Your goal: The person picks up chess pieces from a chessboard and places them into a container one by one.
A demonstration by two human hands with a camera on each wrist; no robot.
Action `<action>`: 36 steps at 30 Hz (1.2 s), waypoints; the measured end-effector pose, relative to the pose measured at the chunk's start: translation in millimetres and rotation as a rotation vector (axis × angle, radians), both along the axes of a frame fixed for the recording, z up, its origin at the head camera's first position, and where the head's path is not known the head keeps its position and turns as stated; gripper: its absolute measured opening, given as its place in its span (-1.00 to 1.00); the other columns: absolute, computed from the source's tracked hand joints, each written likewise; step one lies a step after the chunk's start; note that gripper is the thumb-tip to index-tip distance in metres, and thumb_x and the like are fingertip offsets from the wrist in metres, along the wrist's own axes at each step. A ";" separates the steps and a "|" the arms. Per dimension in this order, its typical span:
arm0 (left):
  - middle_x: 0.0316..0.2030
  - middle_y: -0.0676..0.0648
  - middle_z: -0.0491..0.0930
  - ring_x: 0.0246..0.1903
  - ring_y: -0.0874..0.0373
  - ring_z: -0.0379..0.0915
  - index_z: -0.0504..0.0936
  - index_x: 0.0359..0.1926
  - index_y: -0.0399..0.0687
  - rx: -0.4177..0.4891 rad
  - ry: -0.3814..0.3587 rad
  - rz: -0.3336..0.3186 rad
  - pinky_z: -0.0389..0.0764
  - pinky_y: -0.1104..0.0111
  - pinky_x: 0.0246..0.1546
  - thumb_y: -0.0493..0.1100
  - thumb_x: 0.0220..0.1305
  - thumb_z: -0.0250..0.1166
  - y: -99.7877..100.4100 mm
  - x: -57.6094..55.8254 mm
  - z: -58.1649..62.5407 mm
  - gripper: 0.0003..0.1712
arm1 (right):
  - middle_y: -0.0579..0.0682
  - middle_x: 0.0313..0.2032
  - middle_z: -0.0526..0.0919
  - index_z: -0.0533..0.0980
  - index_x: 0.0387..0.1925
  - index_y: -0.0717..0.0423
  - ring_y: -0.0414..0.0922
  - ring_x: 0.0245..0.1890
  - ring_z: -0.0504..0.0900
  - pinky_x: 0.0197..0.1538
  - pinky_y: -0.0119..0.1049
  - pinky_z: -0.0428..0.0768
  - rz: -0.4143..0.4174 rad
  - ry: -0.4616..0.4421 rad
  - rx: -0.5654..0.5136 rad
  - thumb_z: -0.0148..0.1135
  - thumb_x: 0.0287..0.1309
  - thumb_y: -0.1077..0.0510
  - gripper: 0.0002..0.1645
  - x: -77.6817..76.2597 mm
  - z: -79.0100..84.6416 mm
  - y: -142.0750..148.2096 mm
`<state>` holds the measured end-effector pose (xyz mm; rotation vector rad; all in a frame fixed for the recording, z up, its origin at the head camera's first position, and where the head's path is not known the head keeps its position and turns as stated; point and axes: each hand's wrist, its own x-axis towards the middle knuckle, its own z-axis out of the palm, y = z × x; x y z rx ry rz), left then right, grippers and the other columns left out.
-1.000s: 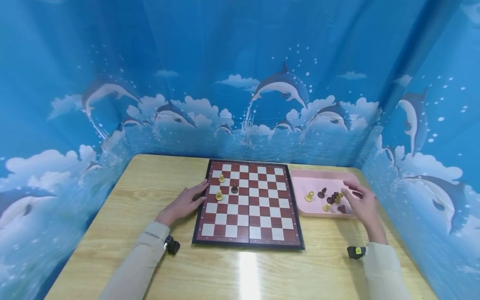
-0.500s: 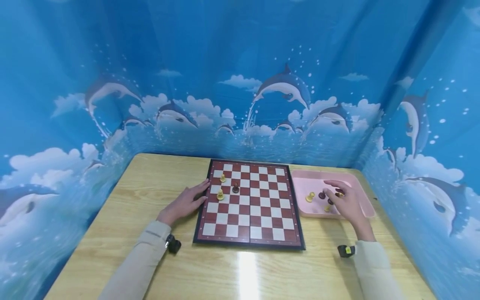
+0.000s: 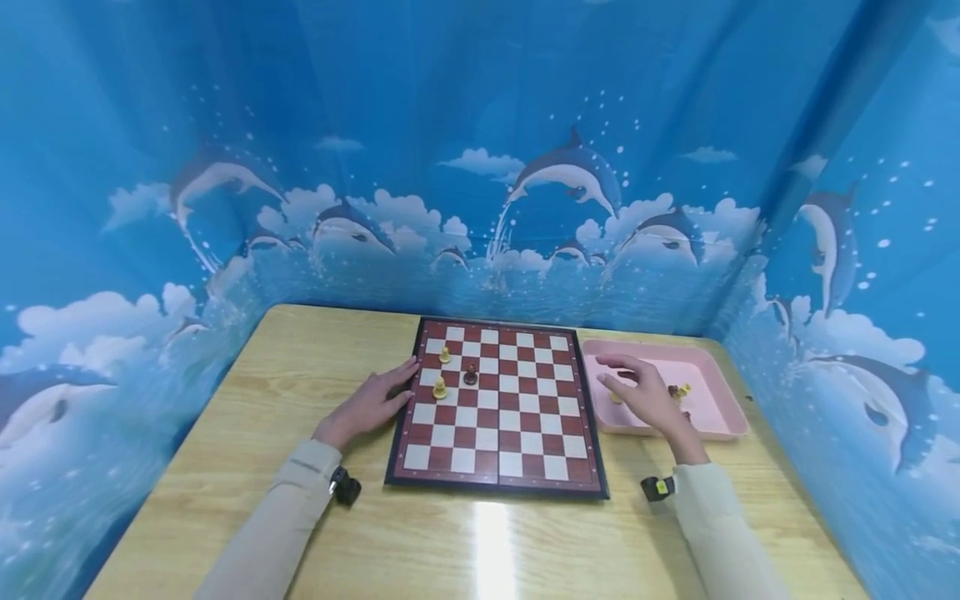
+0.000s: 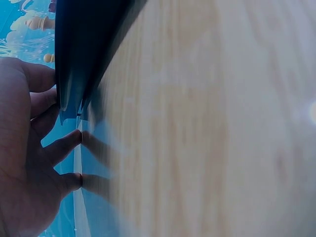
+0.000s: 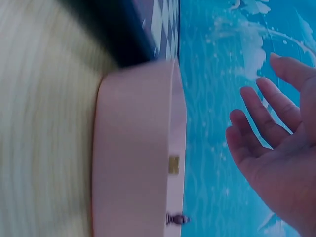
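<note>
While the right hand point(image 3: 647, 400) hovered, fingers loose and gripping nothing, near a small yellow plastic-looking chess piece point(image 3: 616, 399) in the pink rectangular tray point(image 3: 711, 396), it seemed light, stiff, slick, best pinched near its top, the relaxed left hand point(image 3: 367, 407) touching the square red-and-white chequered board point(image 3: 529, 400).

The chessboard point(image 3: 525, 417) is checked red-brown and white, the tray point(image 3: 716, 400) pink, the curtain point(image 3: 420, 125) dolphin-printed blue.

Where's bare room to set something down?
On the chessboard, the right half; on the table, the near stretch between the sleeves. Crowded: the chessboard's left half, with three pieces, and the pink tray under the right hand.
</note>
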<state>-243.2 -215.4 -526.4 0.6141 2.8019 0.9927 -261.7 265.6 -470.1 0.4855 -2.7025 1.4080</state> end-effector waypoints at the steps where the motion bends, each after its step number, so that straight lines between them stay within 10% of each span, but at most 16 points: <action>1: 0.59 -0.13 0.03 0.54 -0.23 0.00 0.14 0.58 -0.07 0.002 -0.002 0.000 -0.15 -0.34 0.48 -0.03 0.58 0.06 -0.2 -0.1 0.5 -0.33 | 0.32 0.21 0.59 0.53 0.22 0.34 0.26 0.26 0.50 0.34 0.26 0.44 0.021 -0.004 -0.013 0.25 0.39 0.23 -0.56 -1.7 0.1 -4.1; 36: 0.59 -0.11 0.03 0.54 -0.22 -0.01 0.14 0.58 -0.06 -0.007 -0.009 0.012 -0.16 -0.32 0.50 -0.02 0.58 0.06 2.6 1.1 3.3 -0.33 | 0.10 0.19 0.64 0.56 0.24 0.16 0.04 0.19 0.61 0.26 -0.02 0.61 0.318 -0.225 -0.019 0.24 0.42 0.12 -0.57 -51.5 -21.3 -131.5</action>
